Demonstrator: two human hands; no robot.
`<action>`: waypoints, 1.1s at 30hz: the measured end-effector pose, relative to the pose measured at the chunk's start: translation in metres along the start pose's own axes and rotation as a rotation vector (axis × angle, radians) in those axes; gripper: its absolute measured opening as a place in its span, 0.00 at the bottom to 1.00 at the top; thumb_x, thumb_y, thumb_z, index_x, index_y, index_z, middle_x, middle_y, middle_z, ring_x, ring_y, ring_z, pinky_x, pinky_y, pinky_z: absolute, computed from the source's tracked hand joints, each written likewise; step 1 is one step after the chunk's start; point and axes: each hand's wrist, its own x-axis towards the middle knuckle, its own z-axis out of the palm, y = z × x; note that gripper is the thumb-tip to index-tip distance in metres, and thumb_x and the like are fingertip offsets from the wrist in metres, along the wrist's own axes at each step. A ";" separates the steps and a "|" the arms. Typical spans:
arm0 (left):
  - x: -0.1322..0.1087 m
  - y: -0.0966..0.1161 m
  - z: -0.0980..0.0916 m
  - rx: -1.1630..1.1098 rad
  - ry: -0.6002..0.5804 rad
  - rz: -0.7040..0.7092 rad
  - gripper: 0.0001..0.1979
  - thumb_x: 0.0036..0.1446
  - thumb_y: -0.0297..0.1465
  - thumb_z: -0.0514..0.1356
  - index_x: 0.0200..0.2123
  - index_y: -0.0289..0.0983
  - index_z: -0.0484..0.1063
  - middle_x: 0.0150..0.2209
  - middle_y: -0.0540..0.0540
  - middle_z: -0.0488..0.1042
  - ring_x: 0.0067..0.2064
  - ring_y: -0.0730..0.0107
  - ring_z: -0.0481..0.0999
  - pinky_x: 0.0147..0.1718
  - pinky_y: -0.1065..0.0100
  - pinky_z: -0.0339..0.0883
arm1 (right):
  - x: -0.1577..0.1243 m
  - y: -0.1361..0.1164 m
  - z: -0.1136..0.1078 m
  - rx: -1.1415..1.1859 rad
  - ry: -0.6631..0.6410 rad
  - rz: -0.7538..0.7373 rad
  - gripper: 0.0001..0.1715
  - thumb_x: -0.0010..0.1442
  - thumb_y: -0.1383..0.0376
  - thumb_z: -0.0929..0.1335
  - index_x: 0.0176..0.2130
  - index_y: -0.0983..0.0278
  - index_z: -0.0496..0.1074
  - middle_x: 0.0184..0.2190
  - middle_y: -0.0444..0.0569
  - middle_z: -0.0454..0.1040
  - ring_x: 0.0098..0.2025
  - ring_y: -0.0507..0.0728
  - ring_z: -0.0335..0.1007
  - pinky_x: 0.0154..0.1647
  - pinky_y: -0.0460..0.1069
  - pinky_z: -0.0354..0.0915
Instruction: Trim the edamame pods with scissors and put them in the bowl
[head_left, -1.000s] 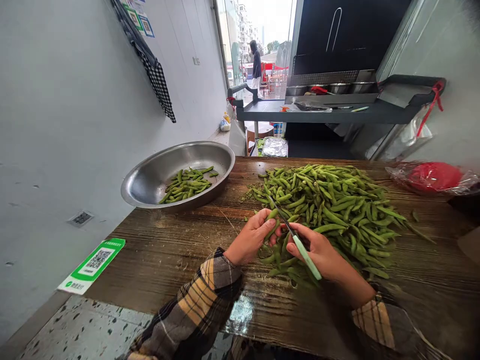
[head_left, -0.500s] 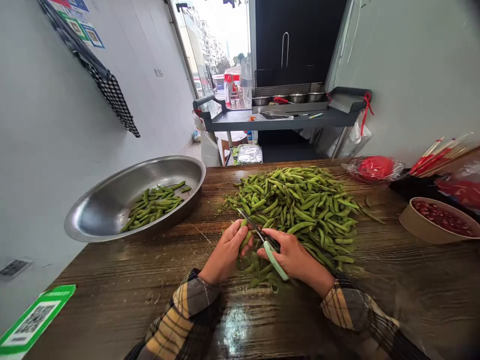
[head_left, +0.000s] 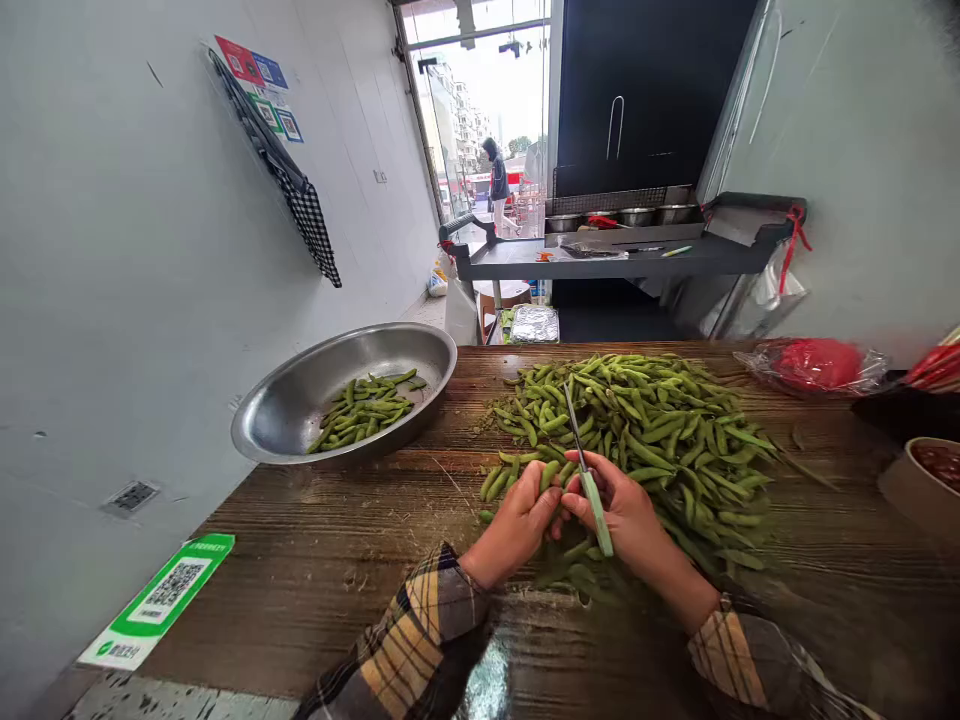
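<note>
My left hand [head_left: 517, 525] is closed, with a green edamame pod [head_left: 549, 475] between thumb and fingers. A pair of scissors [head_left: 595, 505] with pale green handles rests in my right hand [head_left: 626, 515], its blades pointing up and away over the pods. The right fingertips come close to the left ones at the pod; whether they touch it I cannot tell. Beyond both hands spreads a big pile of edamame pods [head_left: 667, 430] on the wooden table [head_left: 337, 580]. To the left stands a wide steel basin [head_left: 259, 432] with a smaller heap of pods [head_left: 360, 412] inside.
A green QR-code card [head_left: 161, 600] lies at the table's left edge. On the right are a red bundle in clear plastic [head_left: 817, 365] and a paper bowl [head_left: 919, 495] of red contents. A grey cart [head_left: 615, 262] stands behind the table; a person [head_left: 496, 180] is outside.
The view has turned left, so everything sits further right. The scissors' blades have swung upright, away from the held pod, and my hands are closer together. A person now shows outside the doorway.
</note>
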 end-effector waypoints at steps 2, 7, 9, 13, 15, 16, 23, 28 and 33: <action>-0.001 -0.001 0.002 0.057 -0.006 0.014 0.13 0.62 0.42 0.52 0.34 0.39 0.57 0.29 0.54 0.61 0.25 0.77 0.62 0.25 0.71 0.59 | 0.000 0.003 0.001 0.018 -0.011 -0.007 0.30 0.53 0.57 0.72 0.53 0.64 0.67 0.31 0.45 0.73 0.31 0.54 0.72 0.35 0.50 0.69; -0.002 0.002 0.002 0.033 0.006 -0.049 0.16 0.62 0.46 0.50 0.34 0.38 0.59 0.28 0.53 0.63 0.24 0.75 0.64 0.25 0.69 0.60 | -0.002 0.004 0.002 0.060 -0.056 0.003 0.27 0.54 0.60 0.72 0.52 0.62 0.67 0.32 0.45 0.72 0.31 0.53 0.71 0.35 0.50 0.69; -0.001 0.005 0.001 0.013 0.030 -0.062 0.17 0.62 0.46 0.50 0.33 0.37 0.61 0.28 0.51 0.65 0.26 0.74 0.66 0.27 0.69 0.62 | -0.003 -0.001 0.001 0.137 -0.065 0.029 0.27 0.53 0.61 0.72 0.51 0.62 0.67 0.31 0.43 0.71 0.29 0.52 0.69 0.33 0.49 0.68; 0.003 0.008 -0.004 -0.012 0.097 -0.013 0.16 0.60 0.42 0.55 0.33 0.34 0.68 0.30 0.49 0.68 0.31 0.73 0.66 0.31 0.71 0.61 | -0.002 -0.010 -0.007 0.252 -0.002 0.080 0.27 0.50 0.62 0.73 0.49 0.63 0.68 0.29 0.41 0.69 0.26 0.50 0.65 0.27 0.46 0.63; 0.003 0.010 -0.006 -0.014 0.086 -0.049 0.15 0.59 0.41 0.57 0.39 0.34 0.71 0.27 0.51 0.67 0.27 0.75 0.63 0.27 0.72 0.57 | -0.002 -0.013 -0.010 0.282 0.015 0.098 0.28 0.49 0.62 0.73 0.49 0.62 0.68 0.29 0.40 0.68 0.25 0.49 0.63 0.26 0.45 0.62; 0.002 0.011 -0.007 0.006 0.061 -0.071 0.16 0.59 0.41 0.57 0.42 0.34 0.72 0.26 0.52 0.66 0.26 0.76 0.61 0.25 0.73 0.55 | -0.002 -0.014 -0.011 0.293 0.020 0.102 0.28 0.48 0.62 0.74 0.49 0.62 0.68 0.29 0.40 0.68 0.25 0.49 0.63 0.26 0.45 0.62; 0.001 0.020 -0.007 0.241 -0.077 0.012 0.13 0.54 0.37 0.63 0.36 0.33 0.78 0.36 0.45 0.76 0.38 0.67 0.70 0.40 0.69 0.62 | -0.003 -0.016 -0.009 0.208 0.006 0.078 0.26 0.51 0.60 0.72 0.49 0.63 0.67 0.29 0.40 0.68 0.26 0.49 0.62 0.25 0.45 0.59; 0.001 0.021 -0.013 0.138 0.037 -0.027 0.14 0.53 0.40 0.63 0.31 0.33 0.74 0.28 0.49 0.70 0.27 0.76 0.63 0.27 0.73 0.57 | -0.004 -0.017 -0.016 -0.035 0.030 0.005 0.29 0.55 0.57 0.70 0.54 0.64 0.67 0.30 0.44 0.70 0.28 0.52 0.66 0.30 0.48 0.65; -0.001 0.025 -0.023 0.041 0.113 -0.019 0.16 0.53 0.42 0.63 0.36 0.34 0.74 0.28 0.50 0.70 0.25 0.78 0.60 0.25 0.73 0.54 | -0.007 -0.017 -0.022 -0.395 -0.076 -0.070 0.33 0.53 0.59 0.71 0.56 0.68 0.69 0.40 0.52 0.76 0.39 0.59 0.72 0.43 0.53 0.67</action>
